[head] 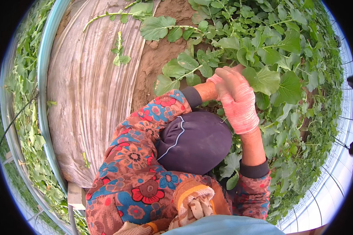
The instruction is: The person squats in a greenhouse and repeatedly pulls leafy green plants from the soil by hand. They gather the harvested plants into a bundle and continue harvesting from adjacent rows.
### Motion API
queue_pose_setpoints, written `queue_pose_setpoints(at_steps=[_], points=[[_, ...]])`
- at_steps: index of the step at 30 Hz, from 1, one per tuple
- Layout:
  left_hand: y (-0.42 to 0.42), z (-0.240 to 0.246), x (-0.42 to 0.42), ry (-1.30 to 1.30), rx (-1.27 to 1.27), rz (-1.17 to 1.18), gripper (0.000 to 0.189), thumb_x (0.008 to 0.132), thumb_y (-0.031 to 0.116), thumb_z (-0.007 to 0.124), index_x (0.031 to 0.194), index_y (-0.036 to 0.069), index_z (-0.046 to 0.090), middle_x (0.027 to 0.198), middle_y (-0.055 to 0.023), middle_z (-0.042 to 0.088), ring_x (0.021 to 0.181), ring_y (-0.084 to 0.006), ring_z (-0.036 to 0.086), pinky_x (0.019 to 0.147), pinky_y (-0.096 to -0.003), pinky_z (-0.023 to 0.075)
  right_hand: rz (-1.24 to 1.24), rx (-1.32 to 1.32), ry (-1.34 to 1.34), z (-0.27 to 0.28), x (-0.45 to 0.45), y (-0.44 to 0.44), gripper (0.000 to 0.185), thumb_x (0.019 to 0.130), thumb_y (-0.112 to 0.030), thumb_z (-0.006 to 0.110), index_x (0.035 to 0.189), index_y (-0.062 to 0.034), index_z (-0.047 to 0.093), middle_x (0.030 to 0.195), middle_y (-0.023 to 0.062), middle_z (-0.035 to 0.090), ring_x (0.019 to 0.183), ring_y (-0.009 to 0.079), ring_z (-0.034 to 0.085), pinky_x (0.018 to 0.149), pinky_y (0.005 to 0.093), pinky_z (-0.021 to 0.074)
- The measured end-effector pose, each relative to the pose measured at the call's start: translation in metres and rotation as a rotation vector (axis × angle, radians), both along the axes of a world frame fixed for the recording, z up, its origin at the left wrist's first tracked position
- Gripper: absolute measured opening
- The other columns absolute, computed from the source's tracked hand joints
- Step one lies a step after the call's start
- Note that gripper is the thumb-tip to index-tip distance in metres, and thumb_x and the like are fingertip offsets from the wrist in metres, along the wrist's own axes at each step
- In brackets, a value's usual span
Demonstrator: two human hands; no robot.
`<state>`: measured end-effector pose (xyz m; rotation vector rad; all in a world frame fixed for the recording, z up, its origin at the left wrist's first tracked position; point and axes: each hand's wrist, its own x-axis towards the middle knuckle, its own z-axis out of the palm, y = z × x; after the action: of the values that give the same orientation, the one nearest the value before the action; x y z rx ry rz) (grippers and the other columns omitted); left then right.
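Note:
My right hand (237, 101), in a pinkish-white knit glove, reaches in among green leafy plants (264, 55). Its blurred fingers cross in front of my left hand (214, 79). Only the gloved edge and wrist of the left hand show; its fingers are hidden behind the right. Both hands are close to the stems at the border of the foliage, and I cannot tell whether either grips a stem. Broad lobed leaves (266, 79) hang just right of the fingers. A leafy stalk (191, 72) slants over bare soil left of the hands.
My bent knee (197, 142) in dark trousers is below the hands. Clear plastic sheeting (91, 88) covers ground at left, with cut leafy stems (119, 51) on it. A light-blue pipe (42, 73) borders the sheeting. Brown soil (148, 73) lies between sheeting and plants.

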<state>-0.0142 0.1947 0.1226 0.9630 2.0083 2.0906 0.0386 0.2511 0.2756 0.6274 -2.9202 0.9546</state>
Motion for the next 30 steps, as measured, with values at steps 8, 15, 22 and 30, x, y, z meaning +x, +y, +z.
queue_pose_setpoints(at_steps=[8,15,22,30], points=[[-0.026,0.028,-0.003,-0.162,-0.231,-0.237,0.054,0.088,0.022,0.068,0.138,0.006,0.056,0.134,-0.0097,0.062,0.116,-0.023,0.06,0.099,-0.0366,0.0495,-0.099,0.842,0.179,-0.041,-0.04,0.064,0.04,0.095,-0.038,0.057,0.128,-0.0158,0.065,0.133,0.0071,0.064,0.131,0.0296,0.053,0.114,0.0606,0.0281],[-0.057,-0.06,-0.069,-0.424,-0.443,0.189,0.058,0.085,0.022,0.071,0.137,0.002,0.056,0.135,-0.0126,0.062,0.118,-0.0262,0.061,0.101,-0.0389,0.0486,-0.191,0.988,0.133,-0.047,-0.045,0.084,0.038,0.094,-0.036,0.061,0.126,-0.0154,0.066,0.132,0.0069,0.064,0.131,0.0278,0.053,0.112,0.0615,0.0306],[-0.017,-0.076,-0.122,0.169,-1.087,0.072,0.072,0.078,0.039,0.078,0.135,0.001,0.057,0.143,-0.0156,0.053,0.136,-0.0328,0.047,0.113,-0.0439,0.0373,-0.185,0.896,0.194,-0.049,-0.039,0.086,0.035,0.091,-0.034,0.065,0.119,-0.0131,0.069,0.13,0.0056,0.064,0.13,0.0274,0.053,0.111,0.0615,0.0325],[0.018,-0.087,-0.173,-0.038,-1.35,-0.197,0.058,0.072,0.032,0.075,0.123,0.004,0.068,0.122,-0.0144,0.068,0.115,-0.0327,0.063,0.095,-0.0441,0.053,-0.193,0.841,0.153,-0.048,-0.04,0.093,0.036,0.091,-0.034,0.066,0.119,-0.0128,0.068,0.131,0.0053,0.062,0.131,0.0268,0.052,0.11,0.0611,0.0327]])
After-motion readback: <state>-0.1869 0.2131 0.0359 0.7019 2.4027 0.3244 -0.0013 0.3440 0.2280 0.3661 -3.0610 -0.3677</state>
